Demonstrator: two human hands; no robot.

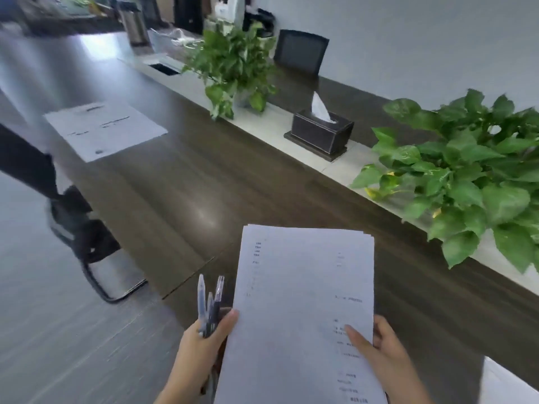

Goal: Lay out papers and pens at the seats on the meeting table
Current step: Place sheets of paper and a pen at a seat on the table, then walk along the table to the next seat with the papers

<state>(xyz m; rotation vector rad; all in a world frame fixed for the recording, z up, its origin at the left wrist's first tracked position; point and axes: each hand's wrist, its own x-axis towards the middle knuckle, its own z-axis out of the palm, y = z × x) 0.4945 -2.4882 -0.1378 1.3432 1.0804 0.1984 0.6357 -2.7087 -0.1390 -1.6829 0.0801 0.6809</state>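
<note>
A sheet [105, 128] lies on the table [180, 176], left of the tissue box [319, 134] between two plants [233, 65].

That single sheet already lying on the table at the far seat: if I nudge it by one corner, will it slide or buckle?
The sheet lies flat on the glossy dark table, so it would probably slide easily. Being one thin page, it is likely floppy and may curl if lifted by a corner. Nothing rests on it, so a draught could shift it.

Dark wooden table [204, 176], white wall [423, 39]

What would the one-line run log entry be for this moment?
left hand: holds pens, stack edge | right hand: holds paper stack | table: one sheet laid
</note>
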